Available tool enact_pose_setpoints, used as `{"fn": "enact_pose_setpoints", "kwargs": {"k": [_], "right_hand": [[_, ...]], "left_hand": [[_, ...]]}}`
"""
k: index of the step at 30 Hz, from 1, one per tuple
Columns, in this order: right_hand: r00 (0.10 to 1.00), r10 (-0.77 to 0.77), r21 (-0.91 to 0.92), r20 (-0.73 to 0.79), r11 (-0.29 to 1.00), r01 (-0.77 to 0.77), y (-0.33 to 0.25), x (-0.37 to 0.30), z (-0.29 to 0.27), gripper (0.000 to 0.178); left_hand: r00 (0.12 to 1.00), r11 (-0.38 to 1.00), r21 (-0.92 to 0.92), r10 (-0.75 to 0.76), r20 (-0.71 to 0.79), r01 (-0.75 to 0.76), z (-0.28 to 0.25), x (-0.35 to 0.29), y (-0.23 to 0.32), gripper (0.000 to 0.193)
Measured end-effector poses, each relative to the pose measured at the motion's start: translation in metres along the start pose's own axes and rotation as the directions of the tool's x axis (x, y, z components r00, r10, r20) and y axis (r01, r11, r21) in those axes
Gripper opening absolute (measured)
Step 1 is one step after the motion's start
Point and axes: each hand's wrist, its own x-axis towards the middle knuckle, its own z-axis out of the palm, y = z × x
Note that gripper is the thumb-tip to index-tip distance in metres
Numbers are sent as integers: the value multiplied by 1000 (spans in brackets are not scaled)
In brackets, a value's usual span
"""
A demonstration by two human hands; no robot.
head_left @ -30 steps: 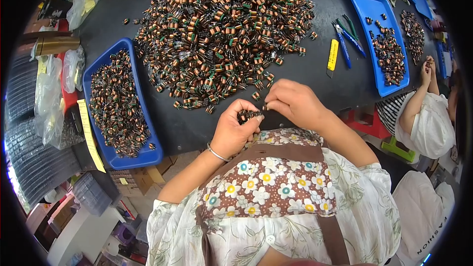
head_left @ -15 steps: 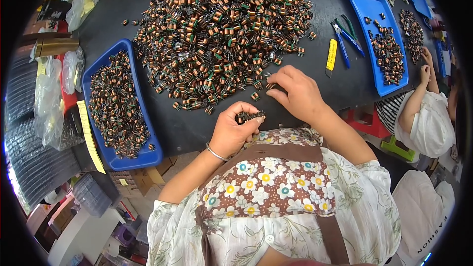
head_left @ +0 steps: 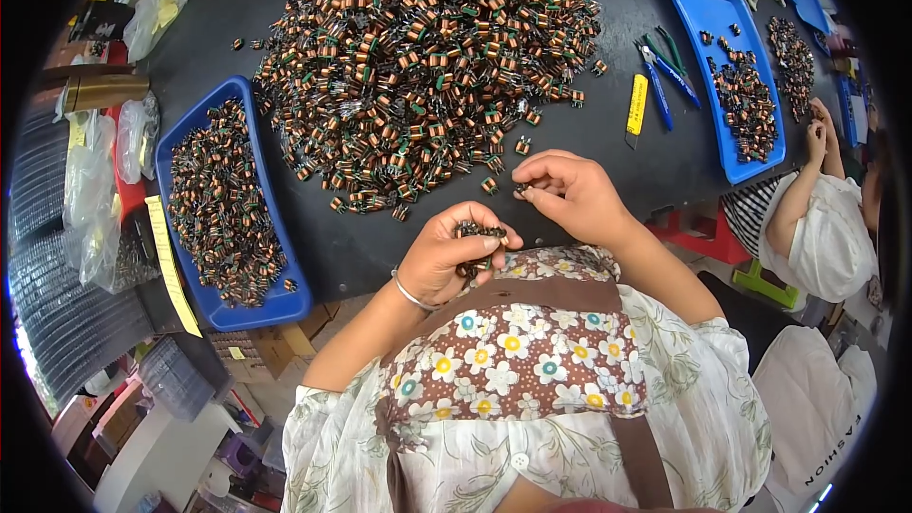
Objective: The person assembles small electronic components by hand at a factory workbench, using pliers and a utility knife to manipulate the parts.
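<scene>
Table (head_left: 627, 9): dull black
Coil heap (head_left: 427, 76): copper-wound, loose, on the table
Left tray (head_left: 255, 315): blue, holding coils (head_left: 228, 209)
Left hand (head_left: 439, 252): curled around a coil cluster (head_left: 475, 231)
Right hand (head_left: 575, 192): near the heap's front edge, thumb and finger pinched
Knife (head_left: 637, 104): yellow, right of the heap
Dark piece (head_left: 521, 188): small, gripped at the right fingertips

Upper centre, a rough heap of coils (head_left: 418, 76) in glossy copper-coloured metal. The table (head_left: 356, 247) looks smooth, matt black; the tray (head_left: 295, 304) at left, smooth blue plastic. Lower centre, my apron (head_left: 508, 351) is printed cloth, my bracelet (head_left: 408, 294) shiny metal.
</scene>
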Motion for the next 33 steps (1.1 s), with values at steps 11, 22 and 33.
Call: {"fn": "enact_pose_setpoints", "kwargs": {"k": [11,22,33], "right_hand": [[986,112,334,122,931,-147,0,2,0,17],[982,-180,-230,-56,959,163,-12,12,-8,18],[986,-163,-201,25,966,164,-19,12,-2,10]], "left_hand": [[942,975,-182,-59,332,125,-17,2,-7,22],[964,961,-175,-177,198,212,-6,6,-1,20],[987,993,-27,-116,-109,113,8,3,8,9]]}}
